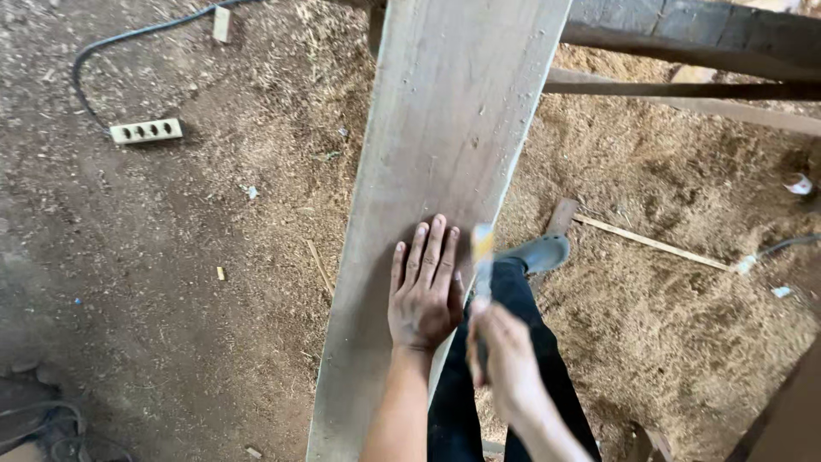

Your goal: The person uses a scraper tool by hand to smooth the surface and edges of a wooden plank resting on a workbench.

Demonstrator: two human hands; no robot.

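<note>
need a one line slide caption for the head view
Left hand pressed flat on a long wooden plank while the right hand grips a blurred yellow-tipped tool at its edge, above a sawdust-covered floor.

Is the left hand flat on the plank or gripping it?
Flat: the left hand lies palm down on the plank, fingers spread and straight.

Bare forearms, dark trousers [522,376], seemingly a grey shoe [540,252].

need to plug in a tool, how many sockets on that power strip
4, in a row along the white power strip, which lies on the sawdust floor at upper left, left of the plank. None look hidden.
</note>
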